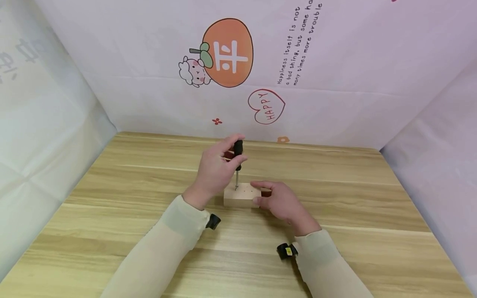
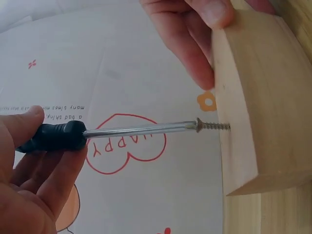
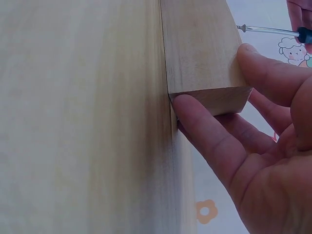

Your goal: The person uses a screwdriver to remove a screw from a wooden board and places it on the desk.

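My left hand (image 1: 216, 169) holds a screwdriver by its black handle (image 2: 58, 136), thumb on one side and fingers on the other. The screwdriver (image 1: 237, 178) stands upright, its metal shaft pointing down. Its tip meets the head of a screw (image 2: 213, 126), whose point is in a pale wooden block (image 1: 240, 202); most of the thread shows above the wood. Several small dark holes mark the block's top face beside the screw. At the block's right end, my right hand (image 1: 281, 201) grips it between thumb and fingers, as the right wrist view shows close up.
The block lies on a wood-grain table (image 1: 149, 186), toward its back edge. Behind rises a white cloth wall (image 1: 149, 99) with a printed orange fruit, a heart and lettering. White cloth also hangs at left and right. A small black camera (image 1: 213, 221) sits at each wrist.
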A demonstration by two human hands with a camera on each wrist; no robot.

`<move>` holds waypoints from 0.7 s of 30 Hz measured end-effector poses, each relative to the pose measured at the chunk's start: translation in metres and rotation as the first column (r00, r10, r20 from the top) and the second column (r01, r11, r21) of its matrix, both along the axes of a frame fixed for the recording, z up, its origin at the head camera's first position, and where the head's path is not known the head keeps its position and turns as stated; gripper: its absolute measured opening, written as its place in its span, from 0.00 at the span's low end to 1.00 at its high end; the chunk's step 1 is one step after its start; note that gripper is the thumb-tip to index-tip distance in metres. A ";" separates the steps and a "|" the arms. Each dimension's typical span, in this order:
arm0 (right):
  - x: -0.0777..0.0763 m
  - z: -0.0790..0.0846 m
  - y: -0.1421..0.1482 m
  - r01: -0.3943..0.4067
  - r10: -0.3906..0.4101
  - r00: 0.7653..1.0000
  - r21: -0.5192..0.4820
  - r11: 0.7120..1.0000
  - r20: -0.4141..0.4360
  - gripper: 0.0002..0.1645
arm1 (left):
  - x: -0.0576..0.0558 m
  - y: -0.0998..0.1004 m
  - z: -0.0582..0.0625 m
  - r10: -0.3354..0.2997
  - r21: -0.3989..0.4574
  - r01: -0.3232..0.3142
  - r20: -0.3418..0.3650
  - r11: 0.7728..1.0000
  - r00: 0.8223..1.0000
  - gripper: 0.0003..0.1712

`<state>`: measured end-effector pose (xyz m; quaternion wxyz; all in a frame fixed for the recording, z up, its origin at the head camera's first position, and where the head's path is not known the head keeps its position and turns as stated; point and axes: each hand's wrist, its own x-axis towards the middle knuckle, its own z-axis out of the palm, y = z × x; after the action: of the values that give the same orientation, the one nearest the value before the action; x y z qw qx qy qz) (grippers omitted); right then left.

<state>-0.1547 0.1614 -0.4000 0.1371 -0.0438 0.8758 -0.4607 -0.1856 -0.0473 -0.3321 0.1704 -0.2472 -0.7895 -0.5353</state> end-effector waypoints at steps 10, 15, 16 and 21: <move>-0.003 -0.001 -0.001 -0.010 0.011 1.000 0.036 0.999 -0.017 0.26 | -0.002 -0.005 0.002 -0.152 0.184 0.121 0.165 0.976 0.975 0.22; -0.003 -0.001 0.000 -0.017 0.018 1.000 0.050 0.999 -0.023 0.26 | -0.007 -0.008 0.001 -0.219 0.223 0.176 0.186 0.959 0.958 0.22; -0.003 -0.001 0.000 -0.017 0.018 1.000 0.050 0.999 -0.023 0.26 | -0.009 -0.009 0.001 -0.232 0.222 0.190 0.182 0.956 0.955 0.22; -0.002 0.000 0.000 -0.020 0.020 1.000 0.051 0.999 -0.016 0.26 | -0.015 -0.015 0.004 -0.445 0.292 0.389 0.156 0.874 0.882 0.20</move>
<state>-0.1566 0.1618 -0.4003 0.1354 -0.0530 0.8879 -0.4365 -0.2008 -0.0621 -0.3285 -0.0074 -0.3282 -0.6563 -0.6793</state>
